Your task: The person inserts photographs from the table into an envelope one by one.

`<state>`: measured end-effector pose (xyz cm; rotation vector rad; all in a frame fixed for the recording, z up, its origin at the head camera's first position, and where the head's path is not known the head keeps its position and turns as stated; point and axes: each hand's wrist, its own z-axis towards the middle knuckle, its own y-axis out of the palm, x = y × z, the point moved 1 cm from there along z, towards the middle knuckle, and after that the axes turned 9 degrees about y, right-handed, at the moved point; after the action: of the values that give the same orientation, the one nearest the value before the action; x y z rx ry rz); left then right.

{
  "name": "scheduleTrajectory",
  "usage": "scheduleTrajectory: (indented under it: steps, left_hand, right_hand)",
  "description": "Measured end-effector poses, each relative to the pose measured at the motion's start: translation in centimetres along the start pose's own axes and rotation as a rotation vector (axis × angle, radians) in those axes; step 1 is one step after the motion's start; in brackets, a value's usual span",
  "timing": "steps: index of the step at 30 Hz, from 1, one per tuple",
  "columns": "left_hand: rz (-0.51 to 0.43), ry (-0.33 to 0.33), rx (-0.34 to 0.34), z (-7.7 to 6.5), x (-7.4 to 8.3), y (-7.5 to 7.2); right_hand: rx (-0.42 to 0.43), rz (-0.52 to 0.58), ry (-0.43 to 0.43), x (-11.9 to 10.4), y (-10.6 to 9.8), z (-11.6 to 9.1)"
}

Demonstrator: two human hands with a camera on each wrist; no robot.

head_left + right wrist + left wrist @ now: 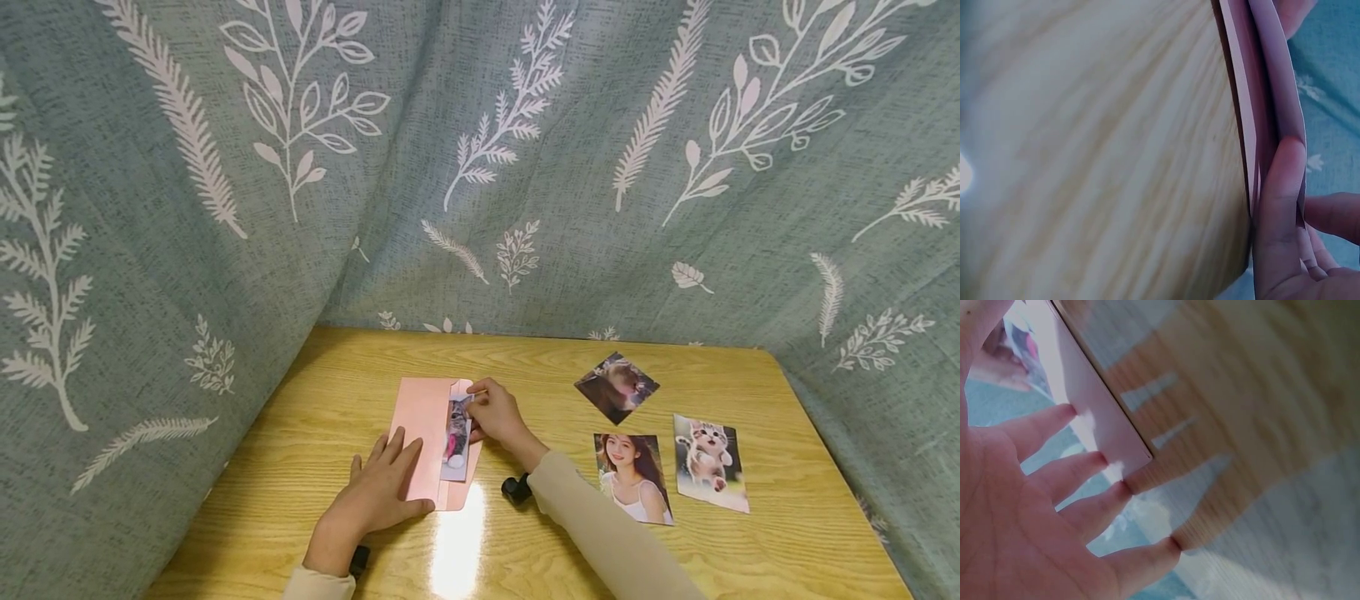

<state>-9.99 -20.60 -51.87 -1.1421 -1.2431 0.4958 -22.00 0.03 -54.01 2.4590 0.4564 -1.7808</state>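
A pink envelope [422,408] lies on the table with its opening and flap toward the right. Partway out of that opening is a photo of a grey cat [455,446], its left part hidden inside or behind the envelope. My right hand [498,414] pinches the photo between thumb and fingers near its upper right edge. In the right wrist view the photo [1280,81] bows slightly above the flap. With fingers spread and straight, my left hand [378,492] rests on the envelope's lower left part. The left wrist view shows fingertips on the envelope [1100,412] and the tabletop.
To the right lie three photos: a dark one turned like a diamond [618,387], a portrait of a person in white [633,479] and a light kitten photo [711,462]. A patterned grey-green curtain [420,167] surrounds the wooden table [540,367] at the back and sides.
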Motion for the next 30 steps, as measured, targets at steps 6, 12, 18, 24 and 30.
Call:
scheduleTrajectory:
  steps: [6,12,18,24,30]
  left_hand:
    - [-0.007,0.000,0.001,-0.1,0.0,0.0]
    - [-0.012,-0.007,-0.007,-0.1,0.0,0.0]
    - [0.002,-0.004,-0.004,0.2,0.0,0.0]
    - [-0.006,-0.004,-0.006,0.2,0.1,0.1]
    - [0.002,-0.011,-0.006,0.2,-0.1,0.1]
  right_hand:
    - [0.005,-0.021,-0.001,-0.1,0.5,0.0]
    - [0.017,-0.065,-0.014,-0.1,0.9,-0.1]
    - [0.028,-0.076,-0.019,0.0,0.2,-0.2]
    - [0.019,0.008,-0.001,0.4,-0.9,-1.3]
    - [-0.049,0.033,0.031,0.4,-1.1,-3.2]
